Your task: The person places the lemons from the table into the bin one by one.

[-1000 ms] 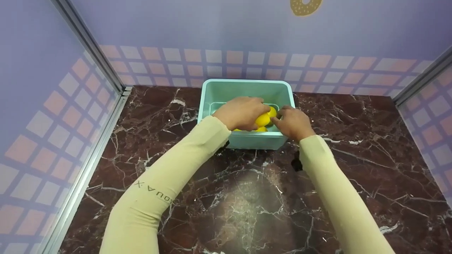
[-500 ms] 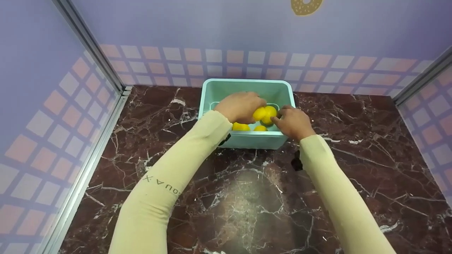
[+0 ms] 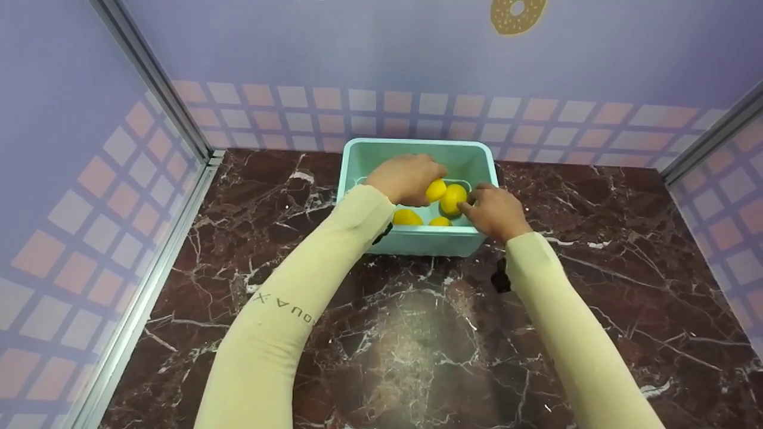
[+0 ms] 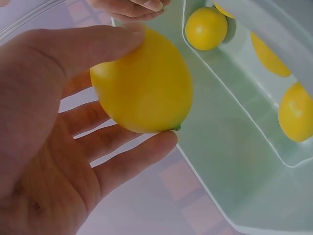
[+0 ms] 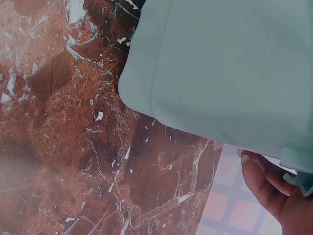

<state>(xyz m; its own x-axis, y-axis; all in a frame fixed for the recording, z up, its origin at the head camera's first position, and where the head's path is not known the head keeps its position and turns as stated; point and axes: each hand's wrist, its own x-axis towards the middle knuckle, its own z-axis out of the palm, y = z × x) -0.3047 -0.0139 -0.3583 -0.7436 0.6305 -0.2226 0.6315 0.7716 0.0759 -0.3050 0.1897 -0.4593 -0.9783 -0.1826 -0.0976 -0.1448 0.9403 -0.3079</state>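
Observation:
A light green plastic bin (image 3: 426, 241) stands near the back wall with several yellow lemons in it. My left hand (image 3: 408, 177) is over the bin and pinches one lemon (image 4: 146, 85) between thumb and fingers; a small green tip shows at its end. Below and beside that hand lie a lemon (image 3: 454, 199) toward the right, a lemon (image 3: 408, 217) at the front left and a partly hidden lemon (image 3: 440, 221). At the bin's right rim, my right hand (image 3: 498, 210) grips the wall. Its fingers show on the outside in the right wrist view (image 5: 264, 181).
Dark red marble tabletop (image 3: 411, 345) with white veins spreads in front of the bin. A purple wall with pink and white squares (image 3: 396, 101) closes off the back. Side panels with metal edging (image 3: 173, 238) stand at left and right.
My left hand has risen and drawn slightly away from the right-hand lemon, carrying its lemon. The lemons at the bin's front are more exposed. My right hand stays at the rim.

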